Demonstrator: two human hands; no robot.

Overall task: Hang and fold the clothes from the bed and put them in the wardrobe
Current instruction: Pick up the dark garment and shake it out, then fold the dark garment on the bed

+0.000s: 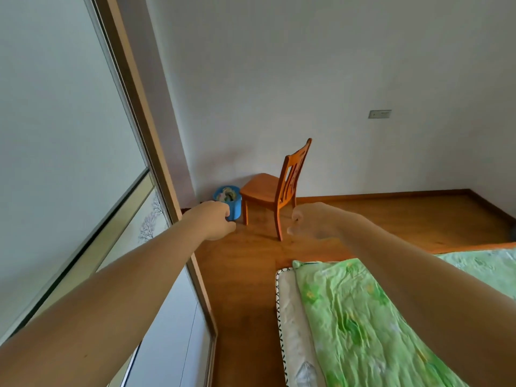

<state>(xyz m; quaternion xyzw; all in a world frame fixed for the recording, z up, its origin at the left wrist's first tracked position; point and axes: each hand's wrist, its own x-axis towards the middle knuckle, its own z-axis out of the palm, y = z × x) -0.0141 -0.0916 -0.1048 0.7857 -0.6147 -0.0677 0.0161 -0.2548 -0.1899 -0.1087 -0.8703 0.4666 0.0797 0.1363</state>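
Clothes were nowhere to be seen on the visible part of the bed [290, 300], so where the task's things lay could not be told; the likeliest guess was the rest of the bed, out of view to the right or behind the camera. Nearest the camera, the bed's corner carried only a rumpled green flowered sheet [349, 317] over a white mattress edge, its long side running away from the viewer. Left of the bed, across a strip of wooden floor [243, 289], stood the wardrobe door [69, 135], a pale sliding panel in a metal frame that looked closed. Both bare forearms reached forward, the right one crossing above the bed's sheet, the left one passing in front of the wardrobe door. The left hand [216, 220] hung past the bed's corner with its fingers curled into a fist around nothing visible. The right hand [310, 222] hung just beyond the bed, apart from the left, fingers bent inward and empty as far as could be seen, though blur made it impossible to say whether they were loose or clenched. Neither hand pointed at any garment; the right sat nearer the bed, the left nearer the wardrobe, so a first grasp seemed to call for turning back toward the bed. Beyond the bed stood a wooden chair [268, 188], a blue bin [233, 203] just left of it in the corner, and farther still a wall plate [379, 114].
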